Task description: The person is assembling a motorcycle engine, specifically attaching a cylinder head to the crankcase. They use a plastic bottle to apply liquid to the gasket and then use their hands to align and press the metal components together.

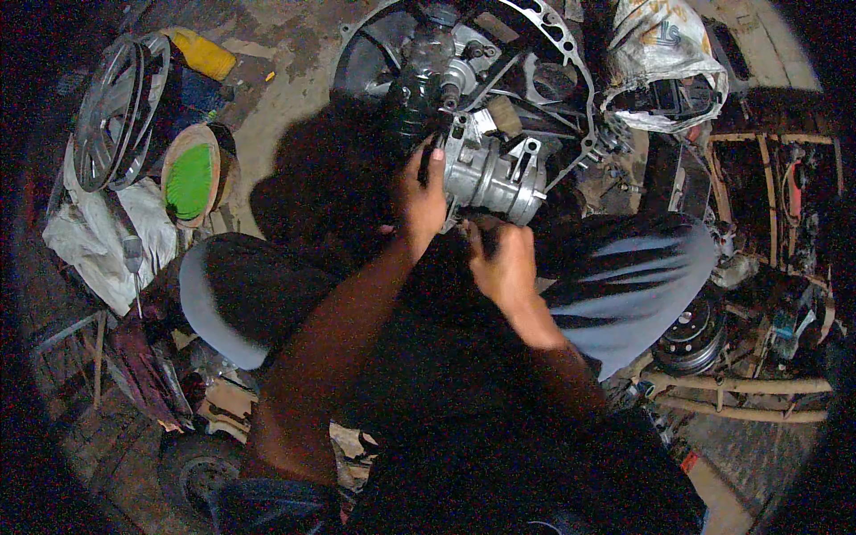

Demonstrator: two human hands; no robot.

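Note:
A silver cast-metal engine part (495,169) rests between my knees, in front of a round metal housing (553,53). My left hand (421,198) presses against the part's left side, with a dark slim tool (426,150) under its fingers. My right hand (504,263) is closed at the part's lower edge; what it holds is hidden. Both forearms rise from the lower edge. My knees in grey trousers (624,276) flank the part.
A shiny wheel rim (116,107), a yellow container (203,53) and a round green-faced disc (192,178) lie at the left beside white cloth (98,241). A white sack (664,53) sits at upper right. A wooden frame (767,178) and a dark pulley (691,334) stand at right.

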